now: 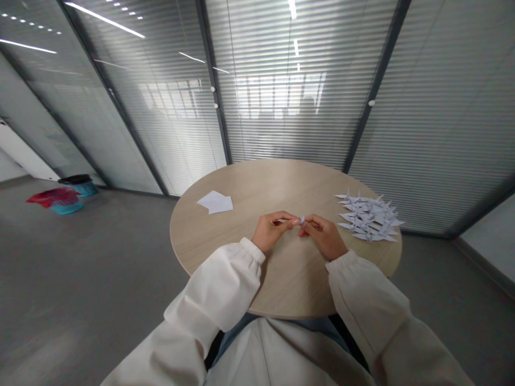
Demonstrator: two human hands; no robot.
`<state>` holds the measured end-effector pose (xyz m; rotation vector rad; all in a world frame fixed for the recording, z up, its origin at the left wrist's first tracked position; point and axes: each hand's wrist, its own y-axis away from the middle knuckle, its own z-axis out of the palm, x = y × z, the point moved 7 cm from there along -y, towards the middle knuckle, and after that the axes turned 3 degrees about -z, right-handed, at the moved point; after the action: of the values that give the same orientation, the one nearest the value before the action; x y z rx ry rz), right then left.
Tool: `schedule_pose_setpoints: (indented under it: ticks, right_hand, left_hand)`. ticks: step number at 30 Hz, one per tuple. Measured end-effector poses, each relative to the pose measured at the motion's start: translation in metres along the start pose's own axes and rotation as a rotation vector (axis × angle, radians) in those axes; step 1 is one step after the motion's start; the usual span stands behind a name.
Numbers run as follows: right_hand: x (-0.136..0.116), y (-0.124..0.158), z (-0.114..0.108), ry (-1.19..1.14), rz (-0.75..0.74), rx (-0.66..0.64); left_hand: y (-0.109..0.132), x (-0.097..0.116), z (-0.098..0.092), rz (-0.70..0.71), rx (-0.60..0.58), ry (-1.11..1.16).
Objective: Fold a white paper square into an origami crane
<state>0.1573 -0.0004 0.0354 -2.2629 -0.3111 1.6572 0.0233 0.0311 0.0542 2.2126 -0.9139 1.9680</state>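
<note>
Over the middle of the round table, my left hand (275, 230) and my right hand (323, 236) meet with their fingertips pinched together. Between them is a small folded piece of white paper (302, 220), mostly covered by the fingers. Both hands are closed on it. To the right lies a cluster of white folded paper cranes (368, 217) with pointed tips, set close together in rows. Off to the left rest white paper sheets (215, 202), flat and slightly overlapping.
The round wooden table (277, 177) stands before a glass partition with blinds (285, 128). On the floor at far left are a blue bin with a red bag (66, 206) and another blue bin with a black bag (86, 187).
</note>
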Motion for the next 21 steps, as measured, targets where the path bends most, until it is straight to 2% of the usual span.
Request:
schedule_pose_setpoints:
  ticks: [8,21]
  right_hand:
    - [-0.0041,0.0011,0.0072,-0.131,-0.03,-0.053]
    - [0.0007,-0.0003,0.0095,-0.055,-0.048,-0.09]
  left_hand:
    - [0.0,0.0036,-0.002,0.007,0.032,-0.04]
    - [-0.0004,0.0076,-0.0018,0.054,0.061,-0.042]
